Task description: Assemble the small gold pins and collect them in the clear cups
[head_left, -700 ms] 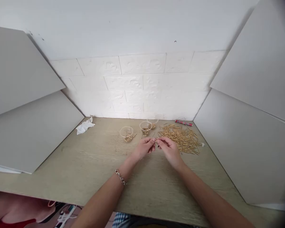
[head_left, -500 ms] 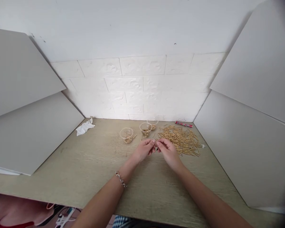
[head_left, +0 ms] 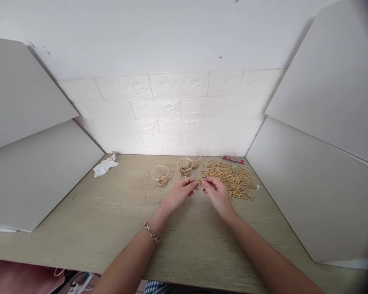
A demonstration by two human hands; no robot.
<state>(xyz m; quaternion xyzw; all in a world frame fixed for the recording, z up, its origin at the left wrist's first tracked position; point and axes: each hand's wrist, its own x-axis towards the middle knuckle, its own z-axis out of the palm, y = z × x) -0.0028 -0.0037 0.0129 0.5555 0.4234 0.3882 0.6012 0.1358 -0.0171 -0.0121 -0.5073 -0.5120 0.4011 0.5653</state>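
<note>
My left hand [head_left: 181, 192] is closed in a pinch above the table, just in front of the clear cups. Facing it, my right hand [head_left: 218, 195] pinches too, at the near left edge of a heap of thin gold-coloured metal pins [head_left: 237, 181]. Between the fingertips of both hands a bit of a gold-coloured pin [head_left: 200, 182] shows; its ends are hidden by the fingers. Behind the left hand stand a clear plastic cup [head_left: 184, 164] and another clear cup [head_left: 193, 157], both holding small gold pieces. A third clear cup [head_left: 159, 171] with gold pieces is farther left.
A red marker-like tube [head_left: 233, 159] lies behind the heap by the wall. Crumpled white tissue [head_left: 105, 165] rests at the back left. Grey panels [head_left: 46, 175] flank the wooden table [head_left: 110, 228] on both sides, and a white brick-patterned wall [head_left: 165, 108] closes the back.
My two hands have drawn slightly apart, the left one moving a little left. The whole view has shifted slightly; cups and heap look unchanged.
</note>
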